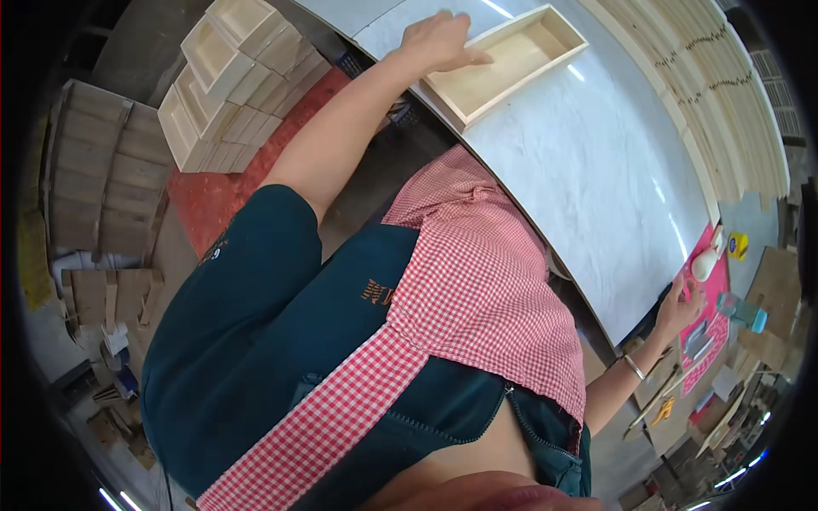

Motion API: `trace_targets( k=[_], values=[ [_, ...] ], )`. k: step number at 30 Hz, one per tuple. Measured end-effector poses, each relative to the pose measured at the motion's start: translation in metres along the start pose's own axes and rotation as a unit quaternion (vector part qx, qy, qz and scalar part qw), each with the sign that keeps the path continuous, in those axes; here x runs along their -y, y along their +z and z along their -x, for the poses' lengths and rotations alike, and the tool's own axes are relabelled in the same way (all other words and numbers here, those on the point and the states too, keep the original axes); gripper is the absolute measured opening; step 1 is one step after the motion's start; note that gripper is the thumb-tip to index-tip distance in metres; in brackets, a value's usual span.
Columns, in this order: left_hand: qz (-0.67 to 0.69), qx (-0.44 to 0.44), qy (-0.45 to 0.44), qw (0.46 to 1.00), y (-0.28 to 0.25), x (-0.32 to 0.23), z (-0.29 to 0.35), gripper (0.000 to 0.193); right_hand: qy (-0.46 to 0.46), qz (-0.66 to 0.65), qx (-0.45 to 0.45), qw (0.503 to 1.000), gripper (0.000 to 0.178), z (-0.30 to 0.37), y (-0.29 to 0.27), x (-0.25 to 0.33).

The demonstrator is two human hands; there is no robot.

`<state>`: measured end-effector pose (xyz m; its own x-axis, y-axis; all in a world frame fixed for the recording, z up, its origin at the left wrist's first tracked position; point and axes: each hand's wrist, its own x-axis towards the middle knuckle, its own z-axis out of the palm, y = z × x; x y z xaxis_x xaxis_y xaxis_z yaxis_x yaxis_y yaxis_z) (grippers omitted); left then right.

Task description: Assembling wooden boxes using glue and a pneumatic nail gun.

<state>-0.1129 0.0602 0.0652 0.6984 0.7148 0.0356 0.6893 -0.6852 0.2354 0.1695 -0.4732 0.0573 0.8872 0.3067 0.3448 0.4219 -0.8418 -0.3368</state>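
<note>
A shallow, open wooden box (528, 64) of pale wood lies at the far left part of the white marbled tabletop. My left hand (439, 43) is closed over its left long wall, thumb inside the rim and fingers outside. My right hand (680, 308) is at the right end of the table, beside a pink mat (714, 277). Its fingers are bent but apart, with nothing visible between them. Just beyond them is a white bottle (704, 264), which they do not appear to grip.
Pale wooden boxes (230, 94) are stacked on a red surface (204, 204) at left. Wooden strips (699, 77) line the table's far side. A clear container with a teal lid (743, 312), a yellow item (738, 246) and orange-handled scissors (664, 410) lie at right.
</note>
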Motion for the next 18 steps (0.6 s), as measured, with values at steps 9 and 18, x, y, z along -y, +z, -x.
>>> trace_targets(
  k=[9,18],
  values=[
    [0.086,0.034,-0.01,0.996,0.043,0.032,0.001,0.046,-0.011,-0.079,0.034,0.996,0.035,0.011,0.019,0.005],
    [0.021,-0.13,-0.287,0.949,-0.072,0.219,-0.035,0.036,0.008,-0.095,0.047,0.994,0.042,0.019,0.022,0.022]
  ],
)
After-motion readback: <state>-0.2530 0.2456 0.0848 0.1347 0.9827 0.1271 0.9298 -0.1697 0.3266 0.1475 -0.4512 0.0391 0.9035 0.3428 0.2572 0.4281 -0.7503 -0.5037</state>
